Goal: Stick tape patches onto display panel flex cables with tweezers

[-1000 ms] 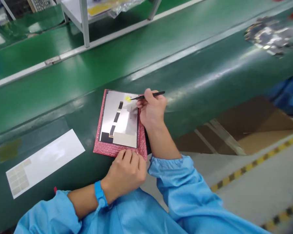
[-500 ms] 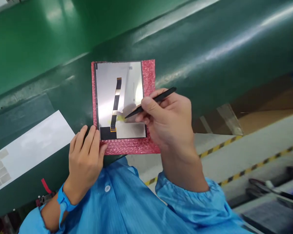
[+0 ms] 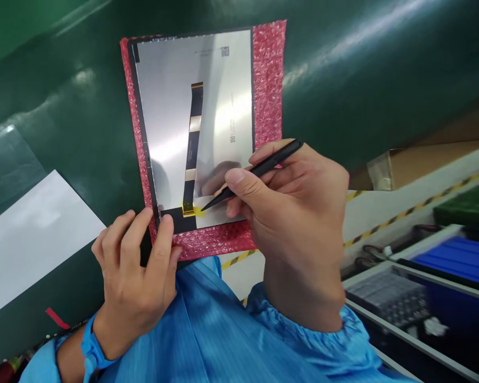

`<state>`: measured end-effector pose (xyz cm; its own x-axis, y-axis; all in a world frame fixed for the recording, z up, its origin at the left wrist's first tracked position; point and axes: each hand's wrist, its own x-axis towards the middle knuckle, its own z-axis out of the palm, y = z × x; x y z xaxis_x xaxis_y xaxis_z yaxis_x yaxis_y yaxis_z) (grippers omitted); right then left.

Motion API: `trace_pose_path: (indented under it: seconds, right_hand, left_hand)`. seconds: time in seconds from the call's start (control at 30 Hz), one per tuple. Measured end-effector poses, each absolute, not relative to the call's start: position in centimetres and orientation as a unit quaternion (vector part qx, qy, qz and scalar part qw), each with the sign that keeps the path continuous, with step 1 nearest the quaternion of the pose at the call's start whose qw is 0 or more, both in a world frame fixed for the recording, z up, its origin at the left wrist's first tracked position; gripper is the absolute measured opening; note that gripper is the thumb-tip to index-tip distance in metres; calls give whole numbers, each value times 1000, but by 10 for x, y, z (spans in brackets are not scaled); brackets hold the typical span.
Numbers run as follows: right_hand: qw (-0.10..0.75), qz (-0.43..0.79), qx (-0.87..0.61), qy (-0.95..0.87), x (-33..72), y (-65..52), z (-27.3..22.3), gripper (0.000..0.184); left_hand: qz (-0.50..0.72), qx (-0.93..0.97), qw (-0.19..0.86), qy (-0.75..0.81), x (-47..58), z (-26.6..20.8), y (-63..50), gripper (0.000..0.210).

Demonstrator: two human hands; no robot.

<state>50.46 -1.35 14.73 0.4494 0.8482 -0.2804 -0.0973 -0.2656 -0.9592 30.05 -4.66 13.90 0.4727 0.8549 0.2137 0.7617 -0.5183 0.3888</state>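
Note:
A display panel (image 3: 163,106) with a silvery back lies on a pink bubble-wrap sheet (image 3: 268,85). Down its middle runs a dark flex cable (image 3: 192,146), ending at a gold connector by the panel's lower edge. My right hand (image 3: 291,197) pinches black pointed tweezers (image 3: 259,169), whose tip is beside that connector at a small piece of yellow tape (image 3: 200,211). Fingers spread, my left hand (image 3: 138,260) rests at the lower left corner, its index fingertip on the panel's edge and its thumb by the bubble wrap.
On the green work surface (image 3: 83,143), a white sheet (image 3: 35,239) and a clear plastic piece (image 3: 14,154) lie to the left. A cardboard box (image 3: 431,159) is at the right, with a rack (image 3: 455,226) holding a blue bin below it.
The view has come closer to the panel. My right hand has brought the tweezers and the yellow tape down and left to the connector. My left index finger has moved onto the panel's corner.

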Motion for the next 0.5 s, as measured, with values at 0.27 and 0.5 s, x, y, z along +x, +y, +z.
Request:
trace_pose_path:
  seconds: [0.27,0.5]
  right_hand:
    - [460,450,-686,-341,509,2,155,27]
    - [443,422,-692,-383,510,9,151,32]
  left_hand:
    - [196,853,136,463,302,137,-43,50]
    - [200,854,135,462,303,137,-44,54]
